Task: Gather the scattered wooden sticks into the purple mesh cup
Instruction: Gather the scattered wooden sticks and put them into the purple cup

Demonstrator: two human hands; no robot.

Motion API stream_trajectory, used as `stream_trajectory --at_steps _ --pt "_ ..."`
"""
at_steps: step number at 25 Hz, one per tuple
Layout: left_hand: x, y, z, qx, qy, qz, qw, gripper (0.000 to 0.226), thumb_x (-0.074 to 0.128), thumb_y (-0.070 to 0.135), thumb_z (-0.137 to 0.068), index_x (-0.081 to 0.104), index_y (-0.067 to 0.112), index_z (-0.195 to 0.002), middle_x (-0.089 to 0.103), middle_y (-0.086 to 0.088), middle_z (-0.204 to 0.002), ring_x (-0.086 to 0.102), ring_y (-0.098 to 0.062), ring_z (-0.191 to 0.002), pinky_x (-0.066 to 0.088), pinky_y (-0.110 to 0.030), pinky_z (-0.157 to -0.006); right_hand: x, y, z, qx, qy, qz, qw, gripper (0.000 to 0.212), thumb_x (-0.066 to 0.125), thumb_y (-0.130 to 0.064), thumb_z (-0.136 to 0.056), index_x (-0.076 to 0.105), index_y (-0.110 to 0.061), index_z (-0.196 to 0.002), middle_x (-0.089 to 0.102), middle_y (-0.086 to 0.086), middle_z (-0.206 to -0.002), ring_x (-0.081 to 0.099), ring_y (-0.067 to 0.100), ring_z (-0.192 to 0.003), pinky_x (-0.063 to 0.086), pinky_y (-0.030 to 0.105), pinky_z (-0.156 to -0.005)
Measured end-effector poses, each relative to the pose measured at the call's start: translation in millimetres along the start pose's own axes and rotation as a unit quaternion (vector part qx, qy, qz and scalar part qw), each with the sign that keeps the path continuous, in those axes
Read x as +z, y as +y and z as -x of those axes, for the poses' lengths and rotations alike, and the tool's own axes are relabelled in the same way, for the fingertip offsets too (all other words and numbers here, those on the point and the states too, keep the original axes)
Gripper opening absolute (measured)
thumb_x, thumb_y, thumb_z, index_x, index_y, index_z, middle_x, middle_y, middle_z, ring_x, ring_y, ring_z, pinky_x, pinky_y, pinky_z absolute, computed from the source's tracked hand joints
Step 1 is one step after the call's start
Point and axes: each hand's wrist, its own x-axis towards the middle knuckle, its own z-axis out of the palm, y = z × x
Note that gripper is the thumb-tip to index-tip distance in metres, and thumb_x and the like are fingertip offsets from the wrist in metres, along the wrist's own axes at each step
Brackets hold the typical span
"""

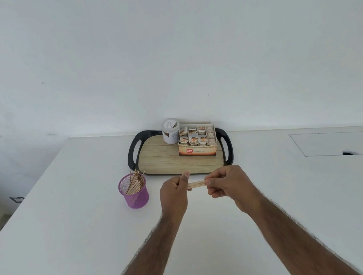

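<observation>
A purple mesh cup (135,195) stands on the white table, left of my hands, with several wooden sticks (134,182) leaning inside it. Between my hands I hold a small bundle of wooden sticks (196,184) lying level above the table. My left hand (175,194) grips its left end, fingers curled round it. The right end is pinched by my right hand (226,185). How many sticks the bundle holds cannot be told. The cup is about a hand's width left of my left hand.
Behind my hands sits a black-handled tray (167,162) with a wood-look base, bearing a white jar (170,131) and a box of tea sachets (197,143). A rectangular hatch (336,143) is set into the table at the far right. The table's left edge runs diagonally.
</observation>
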Motion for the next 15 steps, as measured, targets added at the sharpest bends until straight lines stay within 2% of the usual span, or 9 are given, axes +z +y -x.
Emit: stream_trajectory --at_steps 3,5,6,7,8,9,10,12,15 --pt "-1 -21 4 -0.022 -0.008 0.057 0.998 0.055 0.041 0.045 -0.108 0.069 0.008 -0.078 0.057 0.006 -0.054 0.052 -0.009 -0.052 0.043 -0.022 -0.048 2 4 -2 0.006 0.008 0.039 0.999 0.002 0.075 0.004 -0.087 0.076 0.002 -0.087 0.072 0.018 -0.069 0.069 0.021 -0.057 0.059 0.028 -0.056" --pt "-3 -39 7 -0.043 0.002 0.081 0.996 0.056 0.029 0.050 -0.108 0.070 0.016 -0.091 0.069 -0.006 -0.077 0.065 -0.019 -0.074 0.054 -0.030 -0.066 0 4 -5 0.004 0.020 0.067 0.998 0.004 0.074 0.005 -0.087 0.075 0.001 -0.085 0.071 0.018 -0.067 0.069 0.020 -0.056 0.058 0.027 -0.054" --pt "-5 -52 8 -0.040 -0.001 0.047 0.998 0.059 0.023 0.057 -0.105 0.068 0.020 -0.097 0.070 -0.006 -0.089 0.065 -0.023 -0.086 0.053 -0.033 -0.075 -1 2 -7 0.000 0.026 0.079 0.997 0.005 0.073 0.005 -0.087 0.075 0.001 -0.084 0.071 0.017 -0.067 0.069 0.020 -0.056 0.058 0.027 -0.054" --pt "-7 -67 9 -0.023 -0.025 -0.044 0.998 0.063 0.018 0.065 -0.101 0.066 0.024 -0.106 0.069 -0.004 -0.104 0.063 -0.026 -0.100 0.052 -0.035 -0.085 -1 -1 -10 -0.007 0.033 0.092 0.995 0.005 0.073 0.005 -0.087 0.075 0.001 -0.083 0.071 0.016 -0.066 0.069 0.020 -0.056 0.058 0.027 -0.054" --pt "-10 -87 9 0.007 -0.073 -0.183 0.980 0.067 0.015 0.067 -0.100 0.062 0.024 -0.121 0.064 -0.004 -0.128 0.057 -0.029 -0.121 0.048 -0.038 -0.101 1 -5 -13 -0.017 0.036 0.110 0.993 0.006 0.074 0.004 -0.086 0.075 0.000 -0.082 0.071 0.014 -0.065 0.069 0.020 -0.057 0.058 0.028 -0.055" --pt "-12 -106 10 0.036 -0.119 -0.317 0.940 0.067 0.015 0.064 -0.103 0.051 0.024 -0.142 0.046 -0.006 -0.155 0.039 -0.031 -0.145 0.033 -0.041 -0.119 4 -10 -18 -0.030 0.036 0.131 0.990 0.007 0.074 0.003 -0.086 0.075 -0.001 -0.081 0.071 0.011 -0.063 0.069 0.019 -0.057 0.059 0.028 -0.056" --pt "-14 -125 11 0.064 -0.146 -0.405 0.900 0.066 0.016 0.061 -0.105 0.032 0.024 -0.157 0.019 -0.007 -0.170 0.013 -0.029 -0.157 0.011 -0.042 -0.128 11 -16 -22 -0.045 0.031 0.153 0.987 0.008 0.074 0.002 -0.086 0.075 -0.003 -0.080 0.071 0.008 -0.061 0.069 0.018 -0.057 0.059 0.029 -0.057" --pt "-18 -149 13 0.106 -0.161 -0.476 0.858 0.070 0.013 0.063 -0.104 0.004 0.028 -0.164 -0.013 -0.002 -0.172 -0.017 -0.021 -0.157 -0.016 -0.039 -0.123 31 -30 -31 -0.075 0.014 0.193 0.978 0.008 0.072 -0.001 -0.085 0.074 -0.006 -0.079 0.071 0.006 -0.060 0.069 0.016 -0.056 0.061 0.029 -0.058" --pt "-20 -154 16 0.128 -0.155 -0.495 0.845 0.073 0.008 0.065 -0.101 -0.002 0.029 -0.163 -0.017 0.000 -0.171 -0.021 -0.019 -0.155 -0.020 -0.038 -0.120 73 -51 -49 -0.135 -0.010 0.253 0.958 0.014 0.070 -0.002 -0.086 0.073 -0.010 -0.075 0.071 0.005 -0.058 0.068 0.013 -0.052 0.062 0.031 -0.056"
